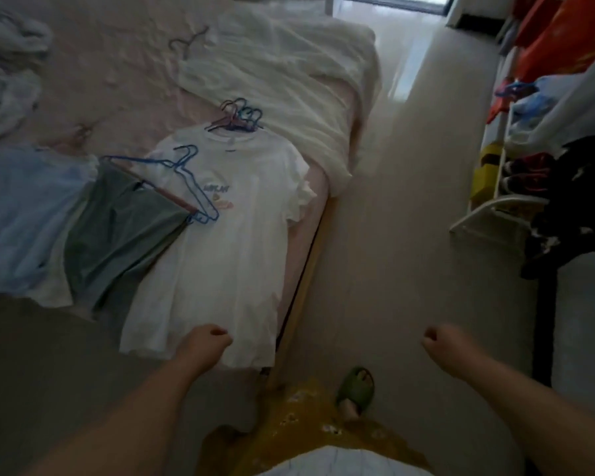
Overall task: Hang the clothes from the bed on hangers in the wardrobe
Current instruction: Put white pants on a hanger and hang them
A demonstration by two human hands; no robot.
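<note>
Dim bedroom, pale floor (392,235) running up the middle of the frame, and the bed (117,80) filling the left side under a pinkish cover. Along the right edge stands a white rack (495,204) stuffed with bright clothes, a dark garment (577,201) draped off it.

On the bed, centre-left, a white T-shirt (227,235) lies flat, its collar pointing up the frame and its hem hanging just over the near edge. A bunch of pink and blue hangers (239,118) sits right at its collar. To its left a grey-green garment (124,228) overlaps the shirt's side, with blue hangers (189,180) lying across where the two meet. Further left, a light blue garment (24,207), and a rumpled white sheet (289,91) toward the top.

Now the hands, both low in the frame. The left hand (208,341) is curled into a fist right over the shirt's hem; whether it pinches the cloth or only hovers there, I can't tell. The right hand (442,341) is a closed fist too, out over the floor, holding nothing.

So where are we? Looks like the pick-up stage: clothes are on the bed, nothing in hand for sure. The next move likely calls for taking that white shirt, probably at the collar, where the hangers sit, threading one in, then turning to the wardrobe, which isn't clearly in view.
</note>
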